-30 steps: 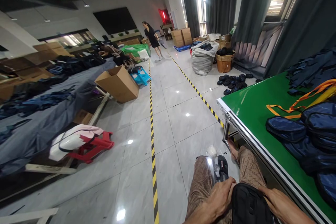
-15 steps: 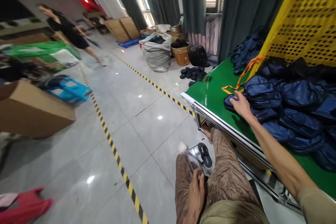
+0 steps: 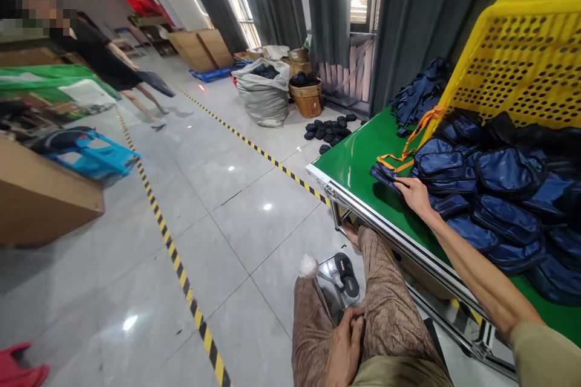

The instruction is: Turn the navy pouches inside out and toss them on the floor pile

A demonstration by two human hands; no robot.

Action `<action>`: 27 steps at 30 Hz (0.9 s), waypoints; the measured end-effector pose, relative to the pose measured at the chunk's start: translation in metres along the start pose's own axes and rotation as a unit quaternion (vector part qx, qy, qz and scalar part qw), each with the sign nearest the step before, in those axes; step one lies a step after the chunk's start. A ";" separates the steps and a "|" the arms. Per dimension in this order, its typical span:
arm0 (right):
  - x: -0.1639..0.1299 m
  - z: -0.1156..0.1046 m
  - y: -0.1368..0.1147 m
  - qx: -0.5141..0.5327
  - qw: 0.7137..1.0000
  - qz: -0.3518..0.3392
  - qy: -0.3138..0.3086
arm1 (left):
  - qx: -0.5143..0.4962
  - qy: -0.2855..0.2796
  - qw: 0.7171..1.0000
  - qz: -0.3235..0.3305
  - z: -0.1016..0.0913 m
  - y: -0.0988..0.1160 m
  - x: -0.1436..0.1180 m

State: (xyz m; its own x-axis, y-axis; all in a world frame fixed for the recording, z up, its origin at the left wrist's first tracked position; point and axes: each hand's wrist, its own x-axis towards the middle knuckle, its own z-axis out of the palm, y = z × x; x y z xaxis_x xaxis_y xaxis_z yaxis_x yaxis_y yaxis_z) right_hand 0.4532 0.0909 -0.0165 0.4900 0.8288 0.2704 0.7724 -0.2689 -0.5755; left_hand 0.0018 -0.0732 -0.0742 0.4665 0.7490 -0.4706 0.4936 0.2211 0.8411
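My right hand (image 3: 414, 195) reaches over the green tabletop (image 3: 347, 160), its thumb and fingers pinched on the near edge of a small dark blue zippered pouch (image 3: 384, 175). That pouch lies slightly tilted at the left end of a heap of similar blue pouches (image 3: 508, 175). Beside it, an orange strap (image 3: 396, 163) trails from the yellow perforated basket (image 3: 535, 30), which is tipped behind the heap. My left hand (image 3: 345, 344) rests in my lap with curled fingers; whatever is inside them, if anything, is hidden.
Dark blue pieces (image 3: 422, 94) are piled at the table's back. Black sandals (image 3: 347, 275) lie near my legs. Across the striped floor tape (image 3: 254, 139) stand a white sack (image 3: 263, 97) and a brown basket (image 3: 307, 100). A person (image 3: 104, 60) walks at left, past cardboard boxes (image 3: 40, 193).
My right hand has closed on the small pouch's edge, and the pouch has shifted and tilted. My left hand stays in my lap. The walking person appears larger and nearer.
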 end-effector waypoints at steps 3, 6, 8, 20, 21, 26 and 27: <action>-0.043 -0.005 -0.018 0.125 0.992 -0.008 -0.018 | -0.113 -0.023 0.993 -0.003 0.004 0.032 0.003; -0.102 -0.008 -0.038 0.260 0.963 -0.005 -0.070 | -0.255 -0.013 0.967 0.010 -0.001 0.076 0.012; -0.140 -0.009 -0.051 0.296 0.949 -0.012 -0.107 | -0.353 -0.022 0.935 0.000 -0.009 0.104 0.021; -0.228 -0.025 -0.095 0.295 0.914 0.068 -0.269 | -0.121 0.035 0.988 0.087 -0.014 0.130 0.032; -0.230 -0.024 -0.108 0.282 0.921 0.091 -0.251 | -0.068 0.042 0.992 0.102 -0.010 0.127 0.029; -0.237 -0.012 -0.147 0.215 0.950 0.098 -0.203 | 0.001 0.051 0.988 0.147 0.002 0.114 0.016; -0.237 -0.009 -0.143 0.216 0.952 0.101 -0.193 | -0.020 0.061 0.987 0.150 0.001 0.112 0.013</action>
State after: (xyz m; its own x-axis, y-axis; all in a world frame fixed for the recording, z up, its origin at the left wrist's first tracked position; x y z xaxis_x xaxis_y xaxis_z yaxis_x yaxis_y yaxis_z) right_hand 0.2301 -0.0711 0.0089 0.3612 0.9227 -0.1348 0.4001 -0.2839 -0.8714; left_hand 0.0642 -0.0395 0.0130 0.4946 0.8531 -0.1662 0.3168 0.0012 0.9485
